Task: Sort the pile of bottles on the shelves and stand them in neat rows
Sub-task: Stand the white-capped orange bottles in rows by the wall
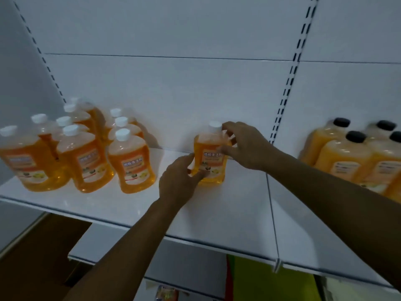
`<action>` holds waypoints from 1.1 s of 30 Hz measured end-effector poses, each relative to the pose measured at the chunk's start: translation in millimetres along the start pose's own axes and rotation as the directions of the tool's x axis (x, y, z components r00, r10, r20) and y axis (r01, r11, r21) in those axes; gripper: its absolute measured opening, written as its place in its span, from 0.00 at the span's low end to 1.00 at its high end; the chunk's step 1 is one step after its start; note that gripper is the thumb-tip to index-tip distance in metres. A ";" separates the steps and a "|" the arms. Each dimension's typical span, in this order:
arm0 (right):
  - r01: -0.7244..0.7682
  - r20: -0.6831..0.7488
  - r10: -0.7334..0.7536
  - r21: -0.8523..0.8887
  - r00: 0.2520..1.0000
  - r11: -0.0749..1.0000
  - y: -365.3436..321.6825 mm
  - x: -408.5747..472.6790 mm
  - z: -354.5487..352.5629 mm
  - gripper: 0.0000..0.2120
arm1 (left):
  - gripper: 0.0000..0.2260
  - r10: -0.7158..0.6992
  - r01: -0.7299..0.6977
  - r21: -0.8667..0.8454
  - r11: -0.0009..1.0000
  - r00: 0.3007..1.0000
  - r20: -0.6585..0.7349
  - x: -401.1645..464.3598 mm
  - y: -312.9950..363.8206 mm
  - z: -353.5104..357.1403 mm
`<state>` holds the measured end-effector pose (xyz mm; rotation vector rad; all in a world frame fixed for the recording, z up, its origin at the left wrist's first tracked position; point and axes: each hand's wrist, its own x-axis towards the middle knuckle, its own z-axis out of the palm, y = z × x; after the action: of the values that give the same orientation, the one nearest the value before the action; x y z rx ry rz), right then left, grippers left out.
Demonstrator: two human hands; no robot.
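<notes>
An orange bottle with a white cap [211, 158] stands upright near the back of the white shelf [227, 213]. My left hand [180, 181] holds its lower left side, fingers curled at the base. My right hand [240, 146] grips its upper right side, with a fingertip by the cap. To the left, several white-capped orange bottles [130, 161] stand in rows running toward the back panel.
Several paler orange bottles with black caps [351, 157] stand on the adjoining shelf at the right. A slotted upright [288, 83] divides the two bays. A lower shelf and green and red packaging [267, 279] show below the shelf edge.
</notes>
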<state>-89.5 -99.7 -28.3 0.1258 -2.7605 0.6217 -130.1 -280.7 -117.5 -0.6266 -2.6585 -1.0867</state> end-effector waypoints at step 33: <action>-0.208 -0.200 0.185 -0.099 0.962 0.973 72.2 24.1 -0.1 0.26 | 0.19 0.040 -0.021 -0.088 0.996 0.975 0.217 81.7 24.9 80.7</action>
<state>-123.3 -35.0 -49.8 -0.2262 -2.6342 0.4872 -193.5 -182.8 -131.7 -0.8466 -2.7865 -1.1907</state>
